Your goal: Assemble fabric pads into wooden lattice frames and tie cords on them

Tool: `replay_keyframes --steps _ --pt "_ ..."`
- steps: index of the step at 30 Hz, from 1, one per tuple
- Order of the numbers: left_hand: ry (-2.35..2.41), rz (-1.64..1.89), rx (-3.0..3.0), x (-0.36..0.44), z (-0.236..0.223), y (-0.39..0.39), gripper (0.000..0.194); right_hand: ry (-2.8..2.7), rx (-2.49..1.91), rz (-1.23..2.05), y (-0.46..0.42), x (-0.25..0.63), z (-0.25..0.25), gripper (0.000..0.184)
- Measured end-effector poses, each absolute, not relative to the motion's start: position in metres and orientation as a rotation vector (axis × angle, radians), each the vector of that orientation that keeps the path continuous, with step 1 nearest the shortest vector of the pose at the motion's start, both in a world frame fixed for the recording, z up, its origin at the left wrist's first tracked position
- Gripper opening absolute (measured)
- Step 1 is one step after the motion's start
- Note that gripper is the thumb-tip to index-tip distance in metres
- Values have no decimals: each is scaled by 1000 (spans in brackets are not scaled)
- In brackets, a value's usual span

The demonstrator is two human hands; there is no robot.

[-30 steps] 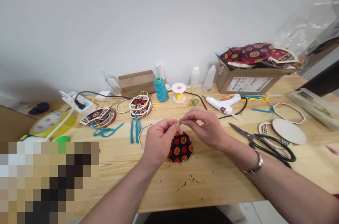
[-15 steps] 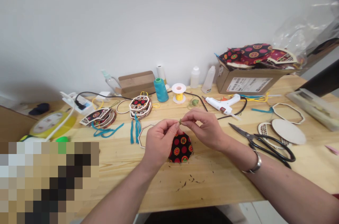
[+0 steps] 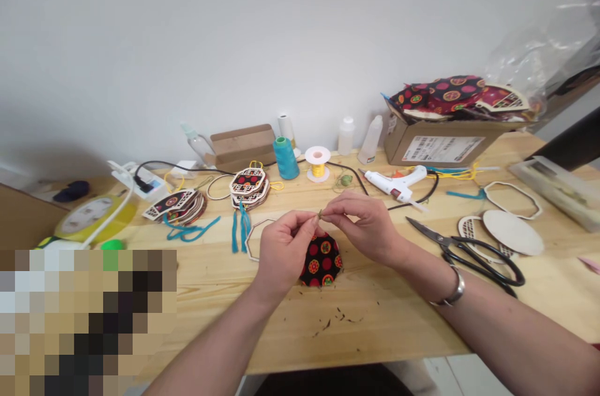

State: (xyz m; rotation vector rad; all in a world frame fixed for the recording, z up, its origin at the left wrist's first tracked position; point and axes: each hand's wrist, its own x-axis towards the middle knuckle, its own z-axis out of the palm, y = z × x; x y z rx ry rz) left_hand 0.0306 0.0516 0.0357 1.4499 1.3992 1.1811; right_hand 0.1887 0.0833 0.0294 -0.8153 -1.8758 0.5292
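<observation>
Both my hands meet over the table, pinching a thin olive-green cord [image 3: 320,215] between thumbs and forefingers. My left hand [image 3: 287,249] is closed on one side of it, my right hand [image 3: 364,228] on the other. Just below the fingertips is an octagonal piece of patterned fabric [image 3: 322,263], black with red and orange rounds; my left hand covers its left edge. Whether the cord is fixed to this piece, I cannot tell. A thin pale octagonal frame [image 3: 251,246] lies partly behind my left hand.
Black-handled scissors [image 3: 464,247] lie on the right by a pale oval disc [image 3: 512,232]. A white glue gun [image 3: 396,183], a yellow thread spool [image 3: 318,170] and a teal thread cone [image 3: 285,160] sit behind. A filled cardboard box [image 3: 440,146] stands at the back right.
Little differs: the view has shifted slightly. My hands keep the same pinch on the cord, and the fabric piece stays where it was.
</observation>
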Motion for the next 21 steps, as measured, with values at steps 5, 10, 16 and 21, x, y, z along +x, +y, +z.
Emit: replay_keyframes --steps 5,10,16,21 --pt "1405 1185 1473 31 35 52 10 -1903 -850 538 83 188 29 12" --pt "1411 1201 1437 31 35 51 11 -1851 -956 587 77 184 30 11" --pt "1411 1207 1293 32 31 52 14 -1626 -1081 912 75 179 30 8" --pt "1309 1253 1144 33 25 53 16 -1476 -1050 1147 77 177 28 9"
